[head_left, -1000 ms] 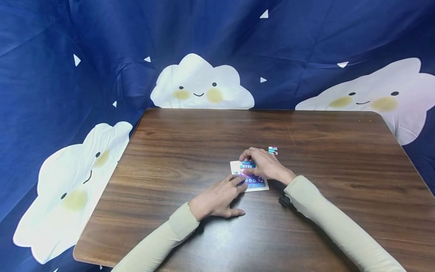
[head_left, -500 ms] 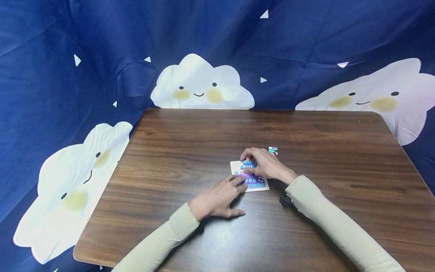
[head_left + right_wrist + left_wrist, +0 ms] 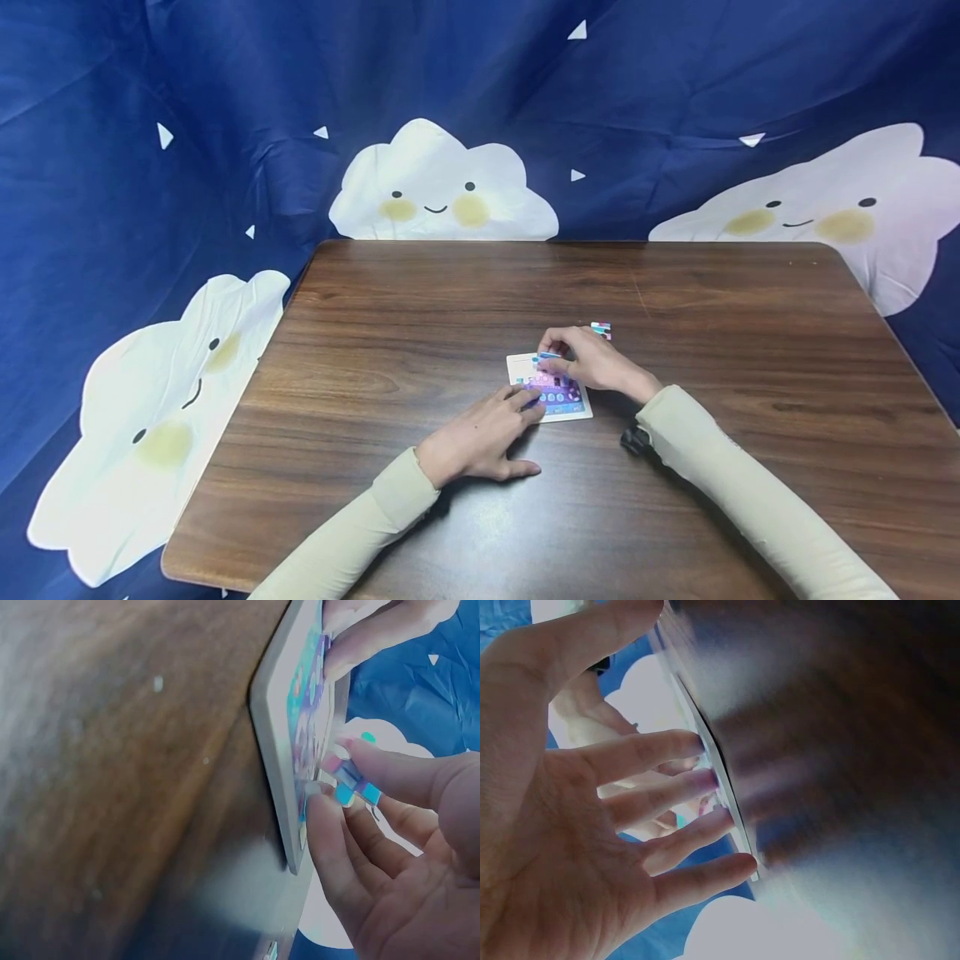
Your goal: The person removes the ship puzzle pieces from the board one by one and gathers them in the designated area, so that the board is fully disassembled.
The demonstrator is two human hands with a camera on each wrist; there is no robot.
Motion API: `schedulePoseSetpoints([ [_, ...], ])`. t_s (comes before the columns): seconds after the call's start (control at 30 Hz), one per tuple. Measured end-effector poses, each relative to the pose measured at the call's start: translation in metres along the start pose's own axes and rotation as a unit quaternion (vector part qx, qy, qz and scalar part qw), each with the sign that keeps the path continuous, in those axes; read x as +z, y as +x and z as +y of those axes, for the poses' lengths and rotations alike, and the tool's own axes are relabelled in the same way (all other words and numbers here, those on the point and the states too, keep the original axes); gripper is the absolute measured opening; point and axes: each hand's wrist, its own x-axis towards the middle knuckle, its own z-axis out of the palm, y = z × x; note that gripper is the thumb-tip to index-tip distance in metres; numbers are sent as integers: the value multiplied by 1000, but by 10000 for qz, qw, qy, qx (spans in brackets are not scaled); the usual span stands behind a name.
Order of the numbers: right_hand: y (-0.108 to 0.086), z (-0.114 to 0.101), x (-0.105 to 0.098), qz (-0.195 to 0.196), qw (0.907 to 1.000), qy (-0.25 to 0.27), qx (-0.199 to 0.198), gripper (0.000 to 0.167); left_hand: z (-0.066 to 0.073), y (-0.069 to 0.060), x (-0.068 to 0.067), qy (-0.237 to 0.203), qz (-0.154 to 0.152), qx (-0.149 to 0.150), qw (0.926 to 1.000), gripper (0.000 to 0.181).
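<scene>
The right hand [image 3: 592,360] pinches a patterned piece [image 3: 349,778]; just beyond that hand lies a tile [image 3: 602,330]. The left hand [image 3: 483,433], fingers extended, touches the board [image 3: 517,365].

Multicoloured piece [image 3: 349,778] over pale-edged board [image 3: 276,750]

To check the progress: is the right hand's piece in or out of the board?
Out: right hand pinches the piece, tilted off the board.
</scene>
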Motion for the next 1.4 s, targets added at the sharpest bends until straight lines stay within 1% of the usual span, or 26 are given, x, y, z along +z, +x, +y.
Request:
schedulePoseSetpoints([
  [0.1, -1, 3, -1, 94, 9998, 199, -10, 5, 0, 0, -1, 8, -1, -11, 10000, 82],
  [0.17, -2, 4, -3, 137, 9994, 300, 63, 5, 0, 0, 0, 14, 14, -5, 10000, 82],
  [0.27, -5, 7, -7, 215, 9988, 361, 232, 7, 0, 0, 0, 2, 21, 9, 10000, 82],
  [0.5, -13, 19, -21, 394, 9936, 770, 733, 18, -1, 0, 0, -65, 55, 52, 10000, 83],
  [0.7, -22, 31, -35, 614, 9898, 774, 1024, 24, 0, 0, 0, -123, 43, 40, 9999, 82],
  [0.83, -27, 37, -42, 728, 9866, 879, 1167, 21, 0, 0, 0, -128, 9, 5, 9999, 82],
  [0.93, -29, 42, -46, 818, 9848, 761, 1333, 19, 1, 0, 0, -135, -6, -9, 9999, 83],
  [1.07, -31, 48, -49, 844, 9831, 569, 1520, 19, 1, -1, 0, -123, -4, 6, 9999, 84],
  [1.23, -36, 54, -53, 983, 9812, 512, 1579, 21, 0, -1, 2, -117, 15, 13, 9999, 84],
  [1.4, -41, 61, -59, 1102, 9790, 362, 1678, 18, 0, -1, 2, -125, -3, -7, 9999, 83],
])
